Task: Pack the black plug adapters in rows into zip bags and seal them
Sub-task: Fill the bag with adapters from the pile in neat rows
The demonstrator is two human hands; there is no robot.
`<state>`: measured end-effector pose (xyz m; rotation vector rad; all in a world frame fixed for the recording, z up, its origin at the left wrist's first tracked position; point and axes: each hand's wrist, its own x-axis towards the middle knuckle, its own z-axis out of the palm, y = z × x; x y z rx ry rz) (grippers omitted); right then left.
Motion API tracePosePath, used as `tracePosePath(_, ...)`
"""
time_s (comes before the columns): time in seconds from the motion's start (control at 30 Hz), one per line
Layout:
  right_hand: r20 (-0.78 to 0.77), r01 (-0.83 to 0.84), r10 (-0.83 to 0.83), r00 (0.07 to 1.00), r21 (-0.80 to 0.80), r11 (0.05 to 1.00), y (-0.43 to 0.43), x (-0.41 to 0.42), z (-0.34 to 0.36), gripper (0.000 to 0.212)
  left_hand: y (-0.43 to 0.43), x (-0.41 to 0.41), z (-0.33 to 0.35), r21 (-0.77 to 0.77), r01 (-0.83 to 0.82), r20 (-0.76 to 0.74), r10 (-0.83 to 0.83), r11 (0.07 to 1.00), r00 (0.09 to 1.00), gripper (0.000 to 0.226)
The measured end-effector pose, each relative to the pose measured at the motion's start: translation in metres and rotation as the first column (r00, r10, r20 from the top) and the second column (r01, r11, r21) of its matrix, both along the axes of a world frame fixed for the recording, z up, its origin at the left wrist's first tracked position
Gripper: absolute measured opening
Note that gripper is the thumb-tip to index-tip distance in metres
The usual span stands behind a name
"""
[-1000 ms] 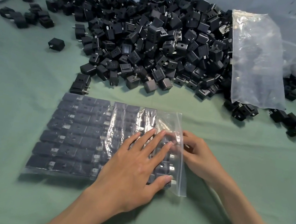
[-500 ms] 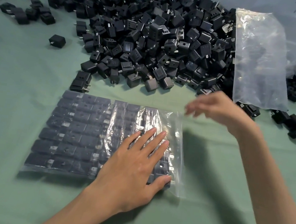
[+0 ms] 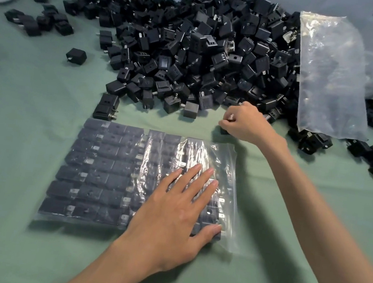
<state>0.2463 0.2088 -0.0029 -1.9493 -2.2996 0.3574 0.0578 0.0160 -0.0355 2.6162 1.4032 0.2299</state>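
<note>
Rows of black plug adapters [image 3: 95, 177] fill a clear zip bag [image 3: 232, 161] that lies flat on the green cloth [image 3: 5, 212] close to the person. The adapters are packed side by side in neat lines, their metal prongs showing through the plastic. The bag's far right corner looks unfilled, and whether its mouth is sealed cannot be told. The left hand [image 3: 179, 207] rests palm down on the right half of the bag, fingers straight and slightly spread, thumb stretched along the near edge, pressing the packed adapters. The right hand [image 3: 247, 123] reaches past the bag's far right corner to the near edge of a large heap [image 3: 204, 48] of loose adapters. Its fingers are curled down and pinch a single adapter [image 3: 223, 131], mostly hidden beneath them, low against the cloth. An empty zip bag [image 3: 331, 75] lies draped over the right side of the heap. A pair of adapters [image 3: 107, 107] sits just beyond the packed bag's far left corner, a lone adapter [image 3: 76, 55] lies farther left, and a small cluster [image 3: 38, 19] lies near the far left edge.
</note>
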Motion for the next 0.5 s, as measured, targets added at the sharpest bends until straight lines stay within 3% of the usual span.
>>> tracePosePath(0.1, 0.011, 0.058, -0.058, 0.998, 0.008, 0.998, -0.026, 0.022, 0.002, 0.038, 0.000, 0.000, 0.001, -0.008, 0.005, -0.008, -0.005, 1.000, 1.000, 0.070)
tracePosePath(0.17, -0.214, 0.113, -0.127, 0.969, -0.075, 0.991, -0.045, 0.039, 0.005, 0.026, 0.000, 0.001, 0.002, -0.009, 0.005, -0.013, -0.005, 1.000, 1.000, 0.070)
tracePosePath(0.23, -0.496, 0.077, -0.178, 0.850, -0.217, 0.973, -0.064, 0.056, 0.008, 0.006, 0.000, 0.001, 0.002, -0.012, 0.004, -0.014, -0.004, 1.000, 1.000, 0.070)
tracePosePath(0.3, -0.642, -0.079, -0.154, 0.752, -0.319, 0.945, -0.083, 0.068, 0.007, 0.019, 0.000, 0.001, 0.003, -0.020, 0.008, -0.011, -0.008, 1.000, 1.000, 0.070)
tracePosePath(0.33, -0.651, -0.143, -0.120, 0.749, -0.336, 0.931, -0.093, 0.068, 0.004, 0.021, -0.001, 0.001, 0.003, -0.023, 0.009, -0.012, -0.009, 1.000, 1.000, 0.070)
tracePosePath(0.4, -0.649, -0.214, -0.023, 0.761, -0.284, 0.934, -0.112, 0.057, -0.006, 0.025, -0.001, 0.001, 0.003, -0.022, 0.008, -0.012, -0.008, 1.000, 1.000, 0.070)
tracePosePath(0.5, -0.724, -0.083, 0.008, 0.689, -0.068, 0.994, -0.130, 0.026, -0.026, 0.032, -0.001, 0.001, 0.003, -0.020, 0.008, -0.009, -0.009, 1.000, 1.000, 0.071)
